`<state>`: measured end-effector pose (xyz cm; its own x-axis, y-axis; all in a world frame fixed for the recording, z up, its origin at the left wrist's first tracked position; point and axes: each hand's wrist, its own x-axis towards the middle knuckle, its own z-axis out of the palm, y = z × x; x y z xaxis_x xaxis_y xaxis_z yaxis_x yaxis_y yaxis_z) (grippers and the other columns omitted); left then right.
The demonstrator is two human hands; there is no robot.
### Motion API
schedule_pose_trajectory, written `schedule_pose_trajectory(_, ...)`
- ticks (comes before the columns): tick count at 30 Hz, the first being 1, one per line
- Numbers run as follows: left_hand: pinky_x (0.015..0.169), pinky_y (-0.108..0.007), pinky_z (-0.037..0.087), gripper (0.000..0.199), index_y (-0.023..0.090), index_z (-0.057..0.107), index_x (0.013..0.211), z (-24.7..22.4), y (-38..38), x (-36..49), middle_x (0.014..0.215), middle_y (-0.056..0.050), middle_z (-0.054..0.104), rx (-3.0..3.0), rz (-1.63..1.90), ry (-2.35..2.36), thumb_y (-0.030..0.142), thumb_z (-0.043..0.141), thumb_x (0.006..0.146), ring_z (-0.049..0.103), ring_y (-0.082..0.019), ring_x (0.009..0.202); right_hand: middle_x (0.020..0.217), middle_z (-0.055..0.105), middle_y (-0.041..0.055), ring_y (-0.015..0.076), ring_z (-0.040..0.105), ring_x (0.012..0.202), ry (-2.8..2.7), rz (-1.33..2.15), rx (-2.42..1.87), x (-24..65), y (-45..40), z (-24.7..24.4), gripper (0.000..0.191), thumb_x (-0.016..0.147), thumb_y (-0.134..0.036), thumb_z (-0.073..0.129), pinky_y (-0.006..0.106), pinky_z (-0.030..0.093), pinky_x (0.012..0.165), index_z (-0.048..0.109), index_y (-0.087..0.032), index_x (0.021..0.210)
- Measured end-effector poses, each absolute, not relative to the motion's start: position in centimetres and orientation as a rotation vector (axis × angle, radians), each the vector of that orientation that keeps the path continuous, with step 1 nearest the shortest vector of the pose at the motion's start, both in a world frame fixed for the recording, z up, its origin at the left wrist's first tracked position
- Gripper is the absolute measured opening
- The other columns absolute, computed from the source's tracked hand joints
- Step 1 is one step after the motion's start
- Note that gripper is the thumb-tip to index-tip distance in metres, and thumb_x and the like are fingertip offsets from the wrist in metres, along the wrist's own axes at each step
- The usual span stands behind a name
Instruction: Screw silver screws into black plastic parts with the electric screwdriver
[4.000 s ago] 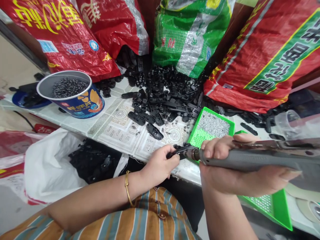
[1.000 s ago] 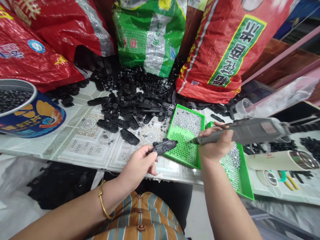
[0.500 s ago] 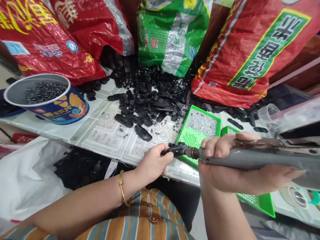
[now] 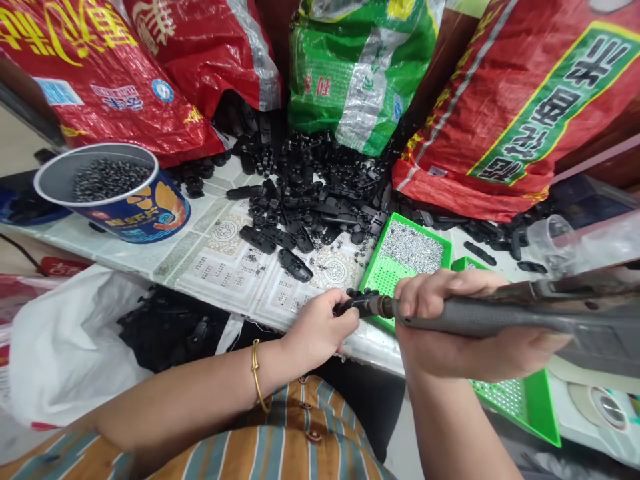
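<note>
My left hand (image 4: 320, 327) pinches a small black plastic part (image 4: 357, 305) over the table's front edge. Fingers of my right hand (image 4: 445, 313) wrap round a grey power screwdriver (image 4: 490, 316), which lies nearly level and points left. Its tip meets the right end of the black part; the exact contact spot is too small to make out. Just behind the tool stands a green tray (image 4: 367, 273) with small silvery screws (image 4: 413, 248) in its far half. A pile of black parts (image 4: 320, 193) lies beyond my left hand.
A blue tub (image 4: 165, 207) of small dark pieces stands at the left. Red sacks (image 4: 135, 87) (image 4: 500, 113) and a green sack (image 4: 350, 87) line the back. A clear cup (image 4: 550, 237) is at the right, with a tape roll (image 4: 600, 407) and another green tray (image 4: 543, 407) nearer.
The whole view has shifted, so the scene sits slightly further right. The screwdriver's tip is closer to the black part, and the tool looks more level. Both hands keep their holds.
</note>
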<state>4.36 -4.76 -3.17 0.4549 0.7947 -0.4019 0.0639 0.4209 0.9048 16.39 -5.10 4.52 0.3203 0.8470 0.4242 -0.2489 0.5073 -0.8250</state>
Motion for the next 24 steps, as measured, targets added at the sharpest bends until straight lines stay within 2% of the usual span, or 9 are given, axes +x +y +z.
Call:
schedule_pose_trajectory(12, 0.034, -0.017, 0.035, 0.006, 0.02, 0.046, 0.074, -2.9, -4.6, 4.8, 0.041, 0.011, 0.041, 1.028, 0.561, 0.96, 0.024, 0.049, 0.076, 0.043, -0.007, 0.032, 0.043, 0.048, -0.0043, 0.0129, 0.044, 0.035, -1.07, 0.816, -0.728, 16.3, -5.7, 4.4, 0.036, 0.066, -0.056, 0.058, 0.03, 0.038, 0.039, 0.058, -0.02, 0.064)
schedule_pose_trajectory(19, 0.034, -0.017, 0.034, 0.007, 0.02, 0.044, 0.073, -2.8, -4.9, 5.2, 0.035, 0.011, 0.038, 1.046, 0.479, 0.963, 0.026, 0.047, 0.077, 0.041, -0.008, 0.031, 0.044, 0.048, -0.0048, 0.0133, 0.046, 0.037, -1.019, 0.796, -0.749, 17.1, -6.4, 4.4, 0.036, 0.07, -0.056, 0.055, 0.029, 0.038, 0.041, 0.059, -0.02, 0.074)
schedule_pose_trajectory(24, 0.038, -0.019, 0.039, 0.008, 0.02, 0.043, 0.072, -2.3, -4.5, 5.0, 0.038, 0.012, 0.034, 1.017, 0.453, 0.978, 0.025, 0.047, 0.077, 0.036, -0.006, 0.032, 0.045, 0.049, -0.0055, 0.0119, 0.043, 0.037, -0.939, 0.438, -0.88, 20.3, -8.3, 6.1, 0.044, 0.069, -0.063, 0.052, 0.028, 0.037, 0.043, 0.059, -0.022, 0.083)
